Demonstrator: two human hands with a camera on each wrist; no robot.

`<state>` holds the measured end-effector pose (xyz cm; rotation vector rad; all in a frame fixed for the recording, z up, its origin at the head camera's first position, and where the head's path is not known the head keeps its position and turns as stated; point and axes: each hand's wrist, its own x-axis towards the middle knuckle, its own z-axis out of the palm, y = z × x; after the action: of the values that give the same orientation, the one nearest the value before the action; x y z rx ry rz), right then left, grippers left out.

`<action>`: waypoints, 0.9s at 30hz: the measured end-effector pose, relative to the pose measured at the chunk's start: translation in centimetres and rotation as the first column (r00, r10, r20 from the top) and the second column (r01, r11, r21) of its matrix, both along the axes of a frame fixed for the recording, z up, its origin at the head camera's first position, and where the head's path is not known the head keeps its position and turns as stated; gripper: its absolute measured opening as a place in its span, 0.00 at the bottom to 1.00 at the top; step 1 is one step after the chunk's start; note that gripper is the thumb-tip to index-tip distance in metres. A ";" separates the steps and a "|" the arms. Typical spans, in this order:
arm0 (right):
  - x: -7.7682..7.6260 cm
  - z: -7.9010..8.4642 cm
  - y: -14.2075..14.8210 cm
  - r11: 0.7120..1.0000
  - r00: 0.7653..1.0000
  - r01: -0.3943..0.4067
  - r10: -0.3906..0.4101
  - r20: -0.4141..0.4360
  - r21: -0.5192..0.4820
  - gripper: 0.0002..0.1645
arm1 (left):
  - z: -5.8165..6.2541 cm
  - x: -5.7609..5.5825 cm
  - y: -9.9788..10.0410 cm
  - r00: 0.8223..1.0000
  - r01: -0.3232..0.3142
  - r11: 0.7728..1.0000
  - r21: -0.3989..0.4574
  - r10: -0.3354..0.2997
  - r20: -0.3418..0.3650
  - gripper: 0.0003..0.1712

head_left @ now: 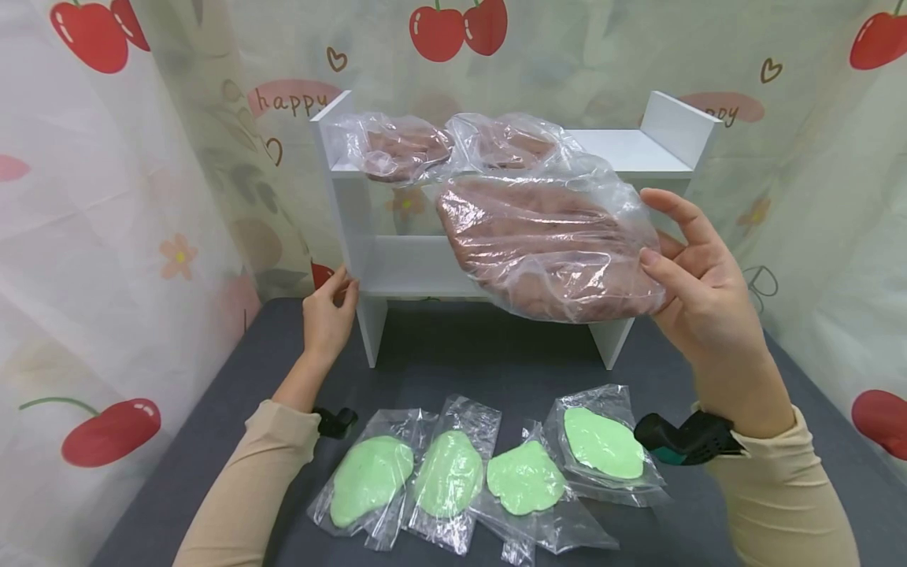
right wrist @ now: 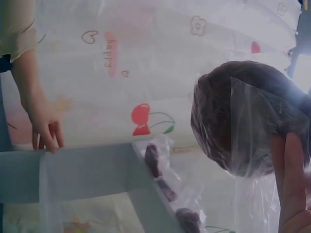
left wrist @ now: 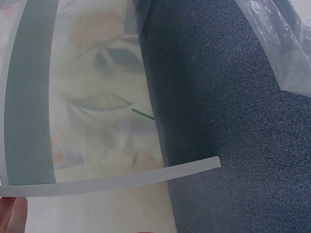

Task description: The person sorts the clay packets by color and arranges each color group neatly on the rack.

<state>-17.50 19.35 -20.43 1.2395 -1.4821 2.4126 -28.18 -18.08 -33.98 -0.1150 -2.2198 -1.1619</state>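
See a large, flat, rounded brown lump in a clear, crinkled plastic bag [head_left: 553, 244] held in the air in front of a white open shelf unit [head_left: 418, 264], overlapping the top board's front edge in the head view. Find the right hand [head_left: 716, 283] partly closed, pinching the bag by the right end between thumb and fingers, leaving the left end unsupported. Judge the lump soft and doughy, fairly weighty for such a narrow grip, likelier to dent or fold than to break. Expect the glossy, loose film to be slippery and to slide over the filling. Take hold broadly: fingers spread beneath the thick middle, thumb on the face, loose plastic gathered only as a help. Avoid squeezing hard, for fear of denting or bursting. Note the left hand [head_left: 329, 311] loosely bent, carrying nothing visible, fingertips against the left upright near the middle board's front left corner. Notice a smaller bag of brown filling [head_left: 407, 150] at the top board's left end, with another brown-filled bag [head_left: 513, 146] just beside. Spot four flat pale-green lumps in clear plastic bags [head_left: 448, 474] on the dark grey desk [head_left: 482, 370], nearer than the shelf unit's feet.
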 end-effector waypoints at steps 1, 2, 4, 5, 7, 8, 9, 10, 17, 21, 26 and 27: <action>-0.1 0.2 0.1 1.000 1.000 0.000 0.000 0.007 -0.018 0.28 | 0.0 0.0 0.0 1.000 -0.001 1.000 -0.001 0.001 -0.001 0.23; -0.2 0.4 0.2 0.999 1.000 -0.021 0.021 0.016 -0.047 0.28 | 0.0 0.0 0.0 1.000 0.000 1.000 -0.004 0.000 -0.004 0.23; -0.4 0.8 0.3 0.995 0.998 -0.050 0.052 0.021 -0.092 0.28 | 0.0 -0.1 0.0 1.000 0.002 1.000 -0.001 -0.002 -0.004 0.23; -0.5 0.9 0.4 0.991 0.997 -0.069 0.073 0.026 -0.114 0.27 | 0.0 0.0 -0.1 1.000 0.001 1.000 0.001 -0.001 -0.002 0.23; -0.8 1.2 0.5 0.981 0.994 -0.101 0.108 0.034 -0.166 0.27 | 0.0 0.0 -0.1 1.000 0.003 1.000 0.003 -0.003 -0.002 0.23; -0.9 1.4 0.6 0.977 0.993 -0.107 0.115 0.036 -0.184 0.27 | 0.1 0.0 -0.1 1.000 0.004 1.000 0.004 -0.004 -0.002 0.23; -1.0 1.5 0.6 0.976 0.994 -0.095 0.105 0.038 -0.198 0.27 | 0.1 0.0 -0.1 1.000 0.003 1.000 0.004 -0.003 0.000 0.23; -1.1 1.7 0.6 0.974 0.995 -0.078 0.088 0.040 -0.211 0.27 | 0.1 0.0 -0.1 1.000 0.003 1.000 0.003 -0.003 0.001 0.23; -2.5 3.0 1.2 0.935 0.987 -0.059 0.108 0.122 -0.350 0.25 | 0.2 0.1 0.0 1.000 0.000 1.000 0.002 0.000 0.003 0.23; -3.3 3.7 1.4 0.921 0.982 0.011 0.063 0.176 -0.389 0.25 | 0.1 0.1 0.0 1.000 -0.001 1.000 -0.006 0.001 -0.007 0.23; -4.4 4.2 1.7 0.909 0.975 0.093 -0.002 0.221 -0.405 0.23 | 0.0 0.0 -0.1 1.000 0.001 1.000 -0.012 -0.001 0.002 0.23; -4.6 4.3 1.7 0.909 0.974 0.106 -0.014 0.226 -0.403 0.23 | 0.0 0.0 -0.1 1.000 0.001 1.000 -0.009 -0.001 0.005 0.23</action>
<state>-22.12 21.09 -16.09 0.8473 -0.9446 2.6966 -28.21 -18.14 -33.96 -0.1176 -2.2301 -1.1536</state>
